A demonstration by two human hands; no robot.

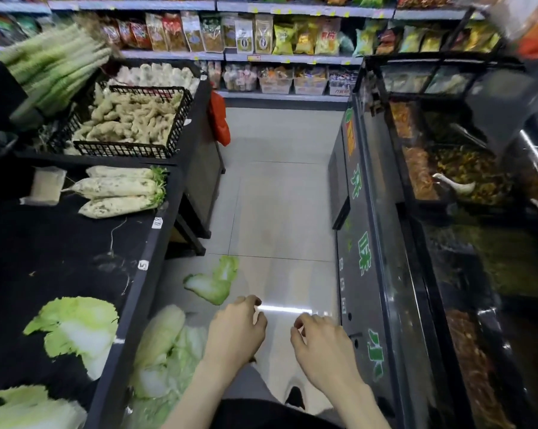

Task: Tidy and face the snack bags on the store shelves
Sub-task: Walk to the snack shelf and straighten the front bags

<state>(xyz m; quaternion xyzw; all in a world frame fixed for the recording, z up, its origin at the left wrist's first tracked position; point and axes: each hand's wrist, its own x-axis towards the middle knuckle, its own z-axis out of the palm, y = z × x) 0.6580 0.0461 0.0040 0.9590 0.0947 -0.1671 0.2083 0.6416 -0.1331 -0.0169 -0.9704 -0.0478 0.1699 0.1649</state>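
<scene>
Two bare hands sit low centre in the head view, both empty, fingers loosely curled, palms down over the pale grey tiled floor (280,212). Left hand (235,331) is just left of centre, right hand (321,345) just right of it; they're apart, touching nothing.

Task items are far off at top of frame: colourful plastic snack bags (263,34) stand in rows on the grey metal store shelves (292,58) across the back wall, w/ yellow and green bags (304,37) at top centre and red bags (131,34) top left-centre. Lower shelf holds clear plastic bins of wrapped sweets (275,78). Bags well apart from both hands.

Left side of frame: black produce desk (60,243) w/ white daikon radishes (119,190) lying side by side at mid left, a black wire basket of knobbly ginger roots (128,122) above them, a bundle of pale green celery stalks (54,66) upper left. Loose pale green cabbage leaves (75,329) on the desk lower left; more cabbage leaves (213,280) on the floor near the left hand.

Right side: long black glass-topped display case (373,243) w/ green lettering on its side; trays of brownish and green pickled food (465,171) under the glass, blurred. A dark shoe (296,397) shows at bottom centre.
</scene>
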